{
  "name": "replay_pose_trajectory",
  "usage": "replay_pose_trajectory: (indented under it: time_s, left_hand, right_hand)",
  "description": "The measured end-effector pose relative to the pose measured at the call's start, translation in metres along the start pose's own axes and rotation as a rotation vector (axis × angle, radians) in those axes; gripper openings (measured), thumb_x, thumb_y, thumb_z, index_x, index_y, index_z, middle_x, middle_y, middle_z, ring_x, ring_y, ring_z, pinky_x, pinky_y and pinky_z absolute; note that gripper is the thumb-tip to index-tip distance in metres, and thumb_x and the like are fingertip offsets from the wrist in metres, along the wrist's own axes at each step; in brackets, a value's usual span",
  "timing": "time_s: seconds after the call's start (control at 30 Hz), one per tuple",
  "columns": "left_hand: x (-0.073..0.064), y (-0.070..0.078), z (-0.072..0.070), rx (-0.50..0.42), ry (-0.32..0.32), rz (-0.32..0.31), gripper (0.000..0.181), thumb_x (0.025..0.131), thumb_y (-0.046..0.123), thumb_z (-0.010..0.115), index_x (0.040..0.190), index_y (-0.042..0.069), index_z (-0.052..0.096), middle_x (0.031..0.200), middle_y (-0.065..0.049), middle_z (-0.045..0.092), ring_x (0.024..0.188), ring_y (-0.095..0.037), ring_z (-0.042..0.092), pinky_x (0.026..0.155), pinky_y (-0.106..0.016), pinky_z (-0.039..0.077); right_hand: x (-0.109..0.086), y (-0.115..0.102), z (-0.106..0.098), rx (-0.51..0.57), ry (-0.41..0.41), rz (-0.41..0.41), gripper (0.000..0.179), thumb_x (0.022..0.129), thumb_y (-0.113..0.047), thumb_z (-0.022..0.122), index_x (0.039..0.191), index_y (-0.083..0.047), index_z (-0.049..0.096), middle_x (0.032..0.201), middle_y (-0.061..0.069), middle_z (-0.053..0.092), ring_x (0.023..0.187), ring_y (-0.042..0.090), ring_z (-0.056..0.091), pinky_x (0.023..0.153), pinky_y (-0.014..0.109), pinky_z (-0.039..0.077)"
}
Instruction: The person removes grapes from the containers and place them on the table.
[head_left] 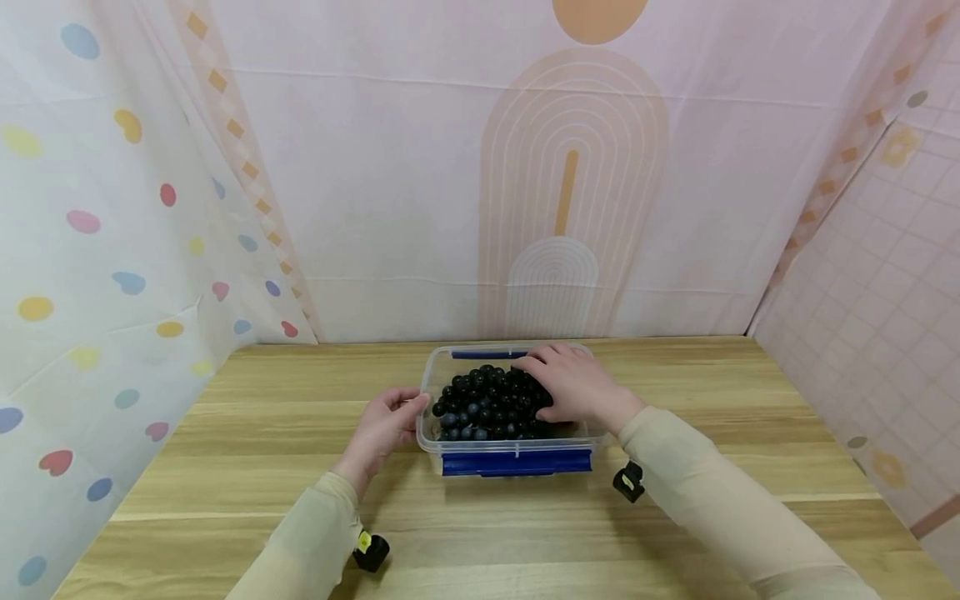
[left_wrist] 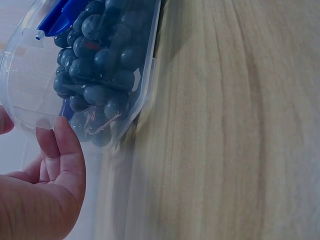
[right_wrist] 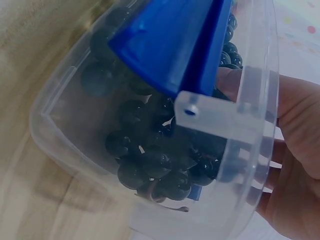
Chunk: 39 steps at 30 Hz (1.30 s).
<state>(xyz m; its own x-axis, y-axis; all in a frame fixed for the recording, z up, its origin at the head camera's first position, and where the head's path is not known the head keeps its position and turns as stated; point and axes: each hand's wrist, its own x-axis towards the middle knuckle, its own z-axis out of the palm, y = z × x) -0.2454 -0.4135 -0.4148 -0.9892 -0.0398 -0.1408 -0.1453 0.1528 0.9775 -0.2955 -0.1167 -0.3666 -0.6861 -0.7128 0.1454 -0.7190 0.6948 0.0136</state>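
Dark grapes (head_left: 480, 404) lie heaped inside a clear container (head_left: 427, 430) (blue latches (head_left: 517, 463) front and back). The right hand (head_left: 576, 385) reaches in from above, part-way open, its bent fingers and thumb gripping the heap's right end. The left hand (head_left: 384, 427), nearly closed, pinches the container's left edge. Beneath is a wood-grained table (head_left: 300, 408); patterned curtains (head_left: 390, 183) hang behind and at both sides.
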Motion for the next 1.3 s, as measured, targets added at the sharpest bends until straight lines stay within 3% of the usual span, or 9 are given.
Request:
replay_pose_trajectory:
  time_s: [0.37,1.3]
  left_hand:
    - [0.001,-0.001,0.000,0.000,0.002,0.008,0.047,0.100,0.022,0.060,0.135,-0.008,0.050,0.110,-0.018,0.059,0.083,-0.017,0.060,0.069,-0.028,0.054]
    - [0.001,-0.002,0.000,-0.014,-0.003,0.004,0.046,0.101,0.021,0.060,0.134,-0.008,0.050,0.109,-0.017,0.059,0.079,-0.014,0.059,0.069,-0.028,0.054]
  right_hand:
    - [0.009,-0.001,-0.002,0.006,-0.099,0.023,0.079,0.078,-0.037,0.084,0.146,-0.016,0.048,0.138,0.012,0.053,0.128,0.035,0.047,0.098,0.056,0.043]
    - [0.019,-0.003,0.000,-0.069,-0.215,0.021,0.089,0.076,-0.035,0.087,0.151,-0.023,0.040,0.135,0.010,0.055,0.126,0.034,0.048,0.095,0.052,0.047]
